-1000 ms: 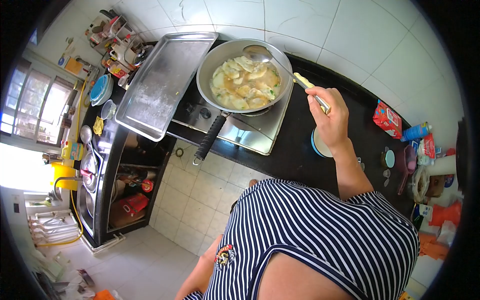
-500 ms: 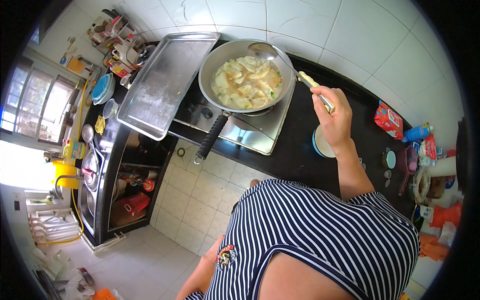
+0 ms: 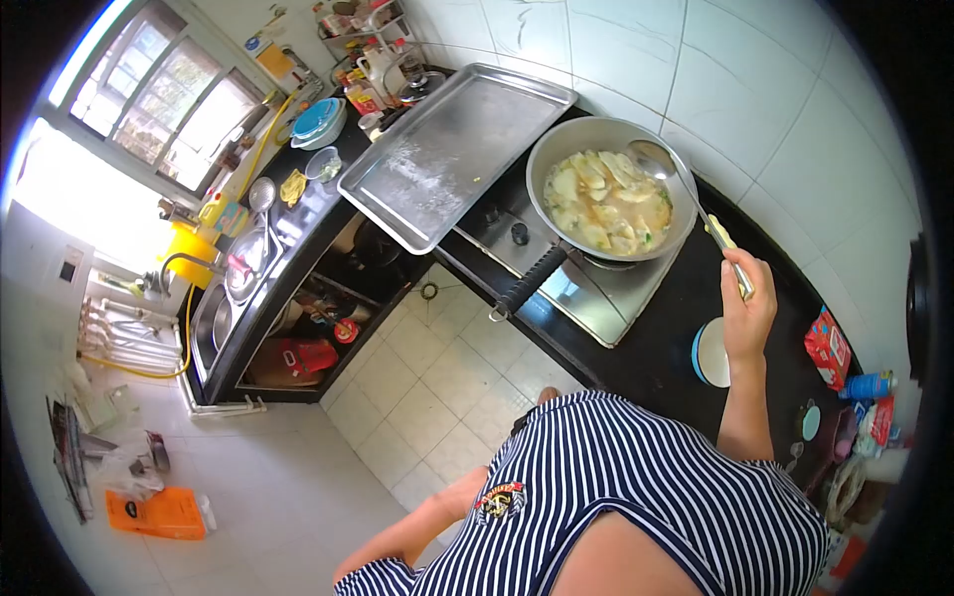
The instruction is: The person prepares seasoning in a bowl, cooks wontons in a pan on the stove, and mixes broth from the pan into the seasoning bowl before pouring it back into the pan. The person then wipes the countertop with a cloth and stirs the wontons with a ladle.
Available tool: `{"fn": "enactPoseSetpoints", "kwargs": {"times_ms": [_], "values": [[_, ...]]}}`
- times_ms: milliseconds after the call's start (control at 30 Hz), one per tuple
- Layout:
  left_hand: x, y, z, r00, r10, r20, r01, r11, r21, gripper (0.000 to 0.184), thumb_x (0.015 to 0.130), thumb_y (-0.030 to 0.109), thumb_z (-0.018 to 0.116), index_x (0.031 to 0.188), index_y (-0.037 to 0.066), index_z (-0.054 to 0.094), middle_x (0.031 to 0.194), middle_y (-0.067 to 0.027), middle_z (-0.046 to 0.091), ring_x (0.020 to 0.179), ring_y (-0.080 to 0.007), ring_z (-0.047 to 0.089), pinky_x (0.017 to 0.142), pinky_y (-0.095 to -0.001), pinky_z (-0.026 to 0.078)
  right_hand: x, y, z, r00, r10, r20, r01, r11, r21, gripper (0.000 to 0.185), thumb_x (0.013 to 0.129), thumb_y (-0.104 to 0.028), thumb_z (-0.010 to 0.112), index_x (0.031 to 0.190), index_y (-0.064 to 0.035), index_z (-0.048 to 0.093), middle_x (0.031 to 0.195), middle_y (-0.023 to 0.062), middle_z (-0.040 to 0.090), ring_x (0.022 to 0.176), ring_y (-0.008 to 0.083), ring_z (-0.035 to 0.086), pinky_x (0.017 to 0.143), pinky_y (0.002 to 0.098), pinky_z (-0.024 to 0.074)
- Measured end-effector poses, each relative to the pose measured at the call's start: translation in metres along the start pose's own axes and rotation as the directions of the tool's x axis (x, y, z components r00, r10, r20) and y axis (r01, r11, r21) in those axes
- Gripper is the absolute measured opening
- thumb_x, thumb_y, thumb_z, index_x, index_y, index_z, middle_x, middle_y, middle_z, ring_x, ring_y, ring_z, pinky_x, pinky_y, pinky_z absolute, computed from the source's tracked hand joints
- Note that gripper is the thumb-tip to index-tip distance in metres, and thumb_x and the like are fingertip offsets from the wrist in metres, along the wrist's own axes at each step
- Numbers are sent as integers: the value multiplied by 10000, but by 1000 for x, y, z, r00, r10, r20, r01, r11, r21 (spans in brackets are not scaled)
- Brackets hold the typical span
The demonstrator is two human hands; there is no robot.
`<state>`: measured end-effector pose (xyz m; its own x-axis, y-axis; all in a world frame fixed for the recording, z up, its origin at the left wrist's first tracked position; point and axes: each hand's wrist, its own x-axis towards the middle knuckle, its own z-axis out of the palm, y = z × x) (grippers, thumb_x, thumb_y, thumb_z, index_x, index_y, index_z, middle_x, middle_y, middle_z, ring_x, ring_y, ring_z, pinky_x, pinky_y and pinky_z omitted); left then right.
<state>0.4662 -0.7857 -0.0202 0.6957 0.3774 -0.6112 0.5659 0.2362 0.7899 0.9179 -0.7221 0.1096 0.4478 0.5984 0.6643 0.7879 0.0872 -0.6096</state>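
My right hand is closed around the handle of a metal ladle. The ladle's bowl rests at the far right inside a deep grey pan. Dumplings lie in cloudy broth in that pan, with bits of green among them. The pan sits on a steel gas stove, its black wrapped handle pointing toward me. Just below my right hand stands a white bowl with a blue outside. My left hand is by my waist, its fingers hidden by the striped shirt.
A large metal tray with white powder on it lies left of the pan. A lidded blue container and a sink are farther left. On the right are a red packet and a blue bottle. An orange bag lies on the floor.
The view has swung left, so the pan, tray and stove appear farther right. My right hand still holds the ladle, whose bowl stays at the pan's far right side.
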Motion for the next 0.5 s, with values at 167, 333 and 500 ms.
{"fn": "enactPoseSetpoints", "kwargs": {"times_ms": [167, 333, 500], "values": [[-5, 29, -10, 999, 1, 40, -6, 993, 120, 286, 862, 266, 601, 1004, 28, 673, 1000, -243, 689, 909, -401, 647, 832, -421, 517, 0, -2, 5, 1000, -18, 16, 18, 1000, -17, 128, 907, -28, 652, 1032, -32, 682, 860, 77, 596, 753, 187, 562, 694, 309, 454], [-5, 34, -16, 996, 41, 76, -50, 992, 115, 317, 845, 289, 617, 1036, 43, 676, 1036, -226, 694, 958, -396, 644, 869, -422, 512, 0, -7, 8, 999, 22, 29, -23, 1000, 7, 132, 909, -27, 647, 1036, -29, 683, 874, 77, 603, 765, 183, 571, 701, 300, 460], [-5, 51, -25, 987, 37, 155, -65, 981, 183, 434, 842, 346, 636, 1181, 75, 654, 1194, -228, 657, 1045, -366, 640, 960, -421, 490, 2, -8, 12, 1000, -1, 10, 1, 1000, 31, 129, 908, -29, 649, 1031, -26, 687, 882, 79, 608, 775, 184, 578, 706, 302, 464]]}}
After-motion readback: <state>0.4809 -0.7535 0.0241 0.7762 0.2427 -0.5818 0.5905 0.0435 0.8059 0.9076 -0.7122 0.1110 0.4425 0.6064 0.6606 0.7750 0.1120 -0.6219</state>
